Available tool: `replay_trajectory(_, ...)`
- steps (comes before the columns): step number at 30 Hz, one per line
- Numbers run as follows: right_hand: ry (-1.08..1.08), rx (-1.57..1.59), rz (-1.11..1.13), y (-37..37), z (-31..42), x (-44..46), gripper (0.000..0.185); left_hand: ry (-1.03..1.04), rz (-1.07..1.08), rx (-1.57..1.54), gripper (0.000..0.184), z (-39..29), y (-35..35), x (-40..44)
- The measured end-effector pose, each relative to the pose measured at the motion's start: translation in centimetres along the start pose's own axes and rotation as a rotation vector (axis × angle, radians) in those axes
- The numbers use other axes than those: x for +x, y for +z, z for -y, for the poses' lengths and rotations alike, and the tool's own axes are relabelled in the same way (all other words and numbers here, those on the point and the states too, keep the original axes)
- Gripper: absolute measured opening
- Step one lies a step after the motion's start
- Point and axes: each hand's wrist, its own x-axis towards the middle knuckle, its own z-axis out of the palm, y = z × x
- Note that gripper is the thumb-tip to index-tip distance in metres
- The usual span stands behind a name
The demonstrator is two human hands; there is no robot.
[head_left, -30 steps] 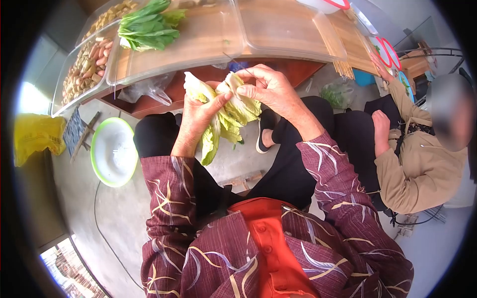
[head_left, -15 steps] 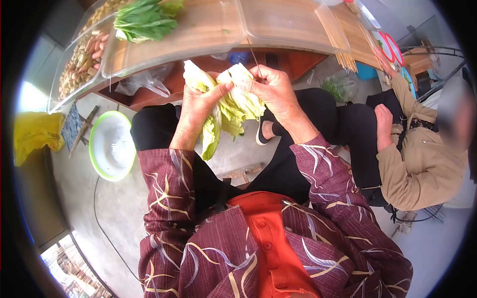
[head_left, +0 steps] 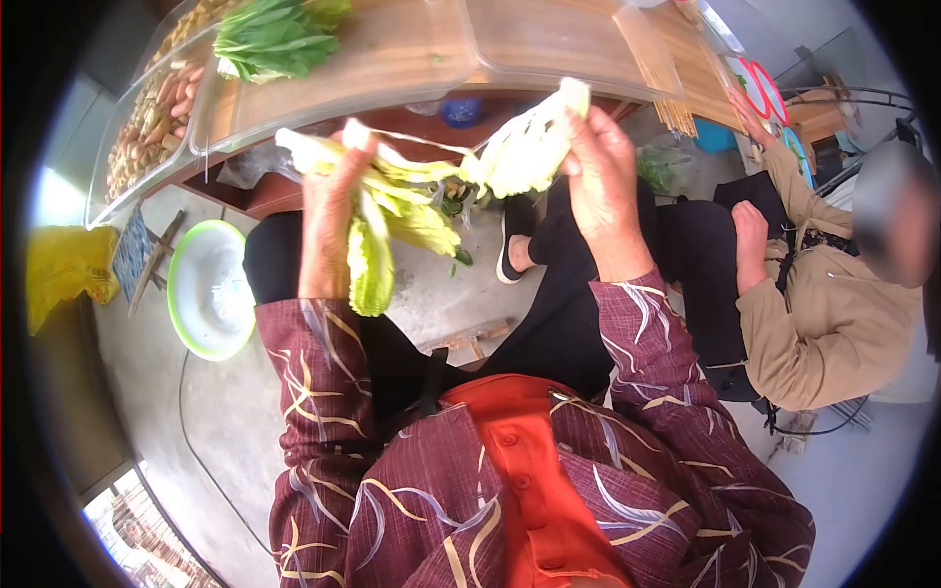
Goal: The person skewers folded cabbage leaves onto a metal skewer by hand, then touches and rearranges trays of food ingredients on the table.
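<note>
The left hand (head_left: 328, 220) grips napa cabbage leaves (head_left: 412, 208) above the concrete floor (head_left: 142, 372), pale stem ends upper-left, one leaf hanging lengthwise downward. The right hand (head_left: 603, 186) pinches a cabbage piece (head_left: 524, 147), its long axis slanting upper-right to lower-left. Some left fingers are hidden; whether the pieces join is unclear.
</note>
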Motion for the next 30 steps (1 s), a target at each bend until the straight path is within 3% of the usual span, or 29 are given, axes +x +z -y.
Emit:
replay_trajectory(4, -0.076, 0.043, -0.129, -2.4, 0.9, 0.3, 0.015, -0.025, -0.050, -0.229, 0.026, -1.3, -1.3, 0.2)
replay_trajectory(6, 0.001, 0.022, -0.119, -2.9, 0.9, 0.0, 0.014, 0.019, -0.018, -0.103, 0.030, -1.5, -1.4, 0.1)
replay_trajectory(9, 0.131, 0.026, -0.001, -1.7, -0.4, -1.0, 0.016, -0.024, 0.120, 0.118, 0.030, -1.0, -0.2, -0.5)
replay_trajectory(14, 0.263, -0.193, 0.170, 1.4, -2.7, -2.1, 0.015, -0.177, 0.242, 0.015, 0.036, 1.8, 0.4, 0.2)
replay_trajectory(20, 0.218, -0.300, 0.247, 2.7, -5.2, -2.5, 0.015, -0.193, 0.302, 0.054, 0.042, 2.2, 1.2, 0.0)
replay_trajectory(28, 0.230, -0.342, 0.278, 3.9, -5.4, -2.7, 0.018, -0.140, 0.204, 0.100, 0.034, 2.9, 0.6, 0.4)
replay_trajectory(30, 0.097, -0.289, 0.201, 4.2, -5.3, -3.0, 0.017, -0.116, 0.166, 0.083, 0.033, 2.9, 0.4, 0.6)
